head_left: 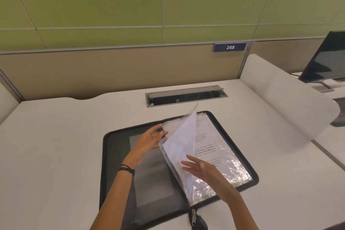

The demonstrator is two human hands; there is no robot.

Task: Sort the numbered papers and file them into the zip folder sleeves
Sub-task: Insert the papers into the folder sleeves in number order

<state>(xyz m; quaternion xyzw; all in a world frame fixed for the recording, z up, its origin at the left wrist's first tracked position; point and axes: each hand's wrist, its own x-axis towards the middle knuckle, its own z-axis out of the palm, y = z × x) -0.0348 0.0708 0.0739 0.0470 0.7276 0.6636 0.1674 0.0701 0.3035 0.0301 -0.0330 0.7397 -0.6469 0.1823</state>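
Zip folder [119,147] lies open on desk [56,136]; plastic sleeve [179,147] with paper stands tilted at spine. Left hand [147,142], fingers straight, props its back; right hand [201,170], fingers flat, touches its face. Sleeve looks light, floppy, slick; best pinched along outer edge.

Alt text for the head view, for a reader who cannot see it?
A left hand and a right hand, fingers straight, steady a clear sleeve with a sheet inside, raised over an open black zip folder on a pale desk. A printed page lies filed flat in the folder's right half. A dark monitor stands at far right.
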